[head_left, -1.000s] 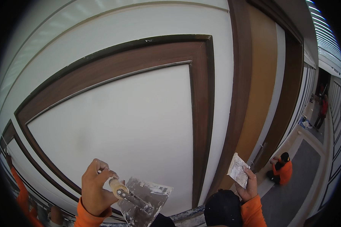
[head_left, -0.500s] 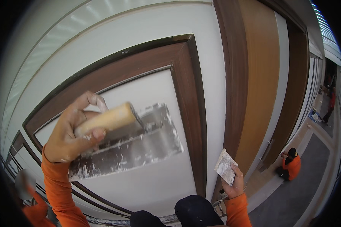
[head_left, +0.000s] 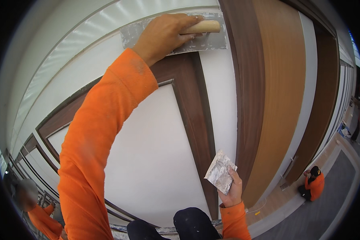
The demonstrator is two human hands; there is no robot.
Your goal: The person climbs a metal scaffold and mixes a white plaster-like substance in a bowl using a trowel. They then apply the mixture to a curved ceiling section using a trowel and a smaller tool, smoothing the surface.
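High on the white wall, my left hand is closed round the wooden handle of a plastering trowel. Its wide metal blade lies against the wall above the dark brown frame moulding and is streaked with white filler. My outstretched arm hides part of the moulding. Lower down, my right hand grips a small squarish scraper, its face crusted with white and grey filler. The scraper is held in front of the moulding's right upright, apart from the trowel.
Brown and tan wood panels stand to the right. A person in orange sits on the floor at lower right, beside a grey floor strip. Another person in orange is at lower left. My dark-clad knees show at the bottom.
My left hand has carried the trowel up from in front of the white inset panel to the wall above the moulding. My right hand with the scraper sits slightly further left in view.
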